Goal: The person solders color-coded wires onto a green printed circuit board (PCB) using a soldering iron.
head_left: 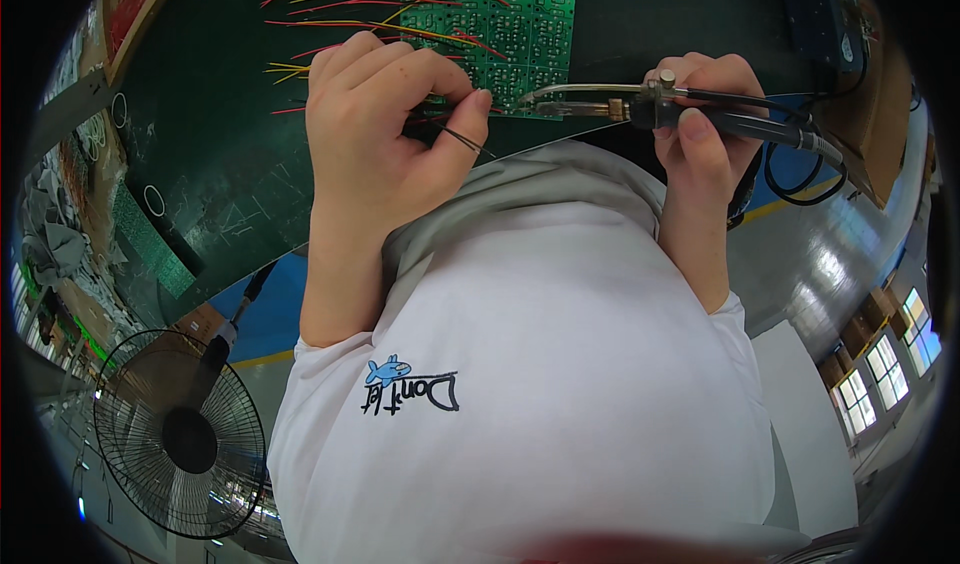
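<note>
My left hand [375,134] is closed, thumb and forefinger pinched on thin wires at the near edge of a green circuit board panel [530,29]. Dark wire ends [465,140] stick out below the pinch, and a bit of red shows at the fingertips. Wrapped in my right hand [705,149] is a soldering iron [655,114] with a curved feed tube along its top. Its tip points left, at the board's near edge close to my left fingertips; whether it touches is too small to tell. Red, yellow and black wires [370,2] fan out leftward from the board.
The board lies on a dark green work mat [215,144]. Black cable loops [800,189] hang right of the iron, near a cardboard box [880,134]. Two pale rings [154,201] and a green strip [150,239] lie at left. A fan [185,439] stands at lower left.
</note>
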Demonstrator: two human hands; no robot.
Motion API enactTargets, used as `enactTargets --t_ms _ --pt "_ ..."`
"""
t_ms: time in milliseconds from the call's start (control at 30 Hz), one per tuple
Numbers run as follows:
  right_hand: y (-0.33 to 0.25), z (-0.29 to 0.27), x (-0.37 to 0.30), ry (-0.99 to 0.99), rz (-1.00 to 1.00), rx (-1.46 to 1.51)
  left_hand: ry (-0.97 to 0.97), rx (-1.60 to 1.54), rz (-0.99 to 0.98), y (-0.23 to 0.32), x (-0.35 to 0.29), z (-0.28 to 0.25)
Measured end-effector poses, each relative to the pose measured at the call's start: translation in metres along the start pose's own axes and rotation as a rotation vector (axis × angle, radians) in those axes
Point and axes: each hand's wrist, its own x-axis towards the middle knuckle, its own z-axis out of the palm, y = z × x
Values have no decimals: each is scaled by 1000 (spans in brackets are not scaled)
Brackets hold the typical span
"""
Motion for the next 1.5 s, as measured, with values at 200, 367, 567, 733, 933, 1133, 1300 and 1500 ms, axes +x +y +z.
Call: enactTargets --t_ms 200,367,567,733,933,1133,1300,1500 --pt "1 -1 1 30 -1 84 2 -4 -7 -1 -2 0" --pt "1 -3 2 59 17 163 4 97 21 13 -2 -14" --pt "2 -8 1 63 -6 183 32 154 72 5 4 -39" --pt "3 -10 0 35 -2 251 122 168 -117 14 12 -51" --pt "2 -17 -3 9 19 222 -96 134 121 20 18 -21" --pt "4 -18 -1 -26 2 253 4 29 8 1 4 -6" --pt "1 -12 1 68 19 243 53 92 58 11 10 -11" --pt "-8 -6 9 127 7 169 39 110 154 16 30 -10"
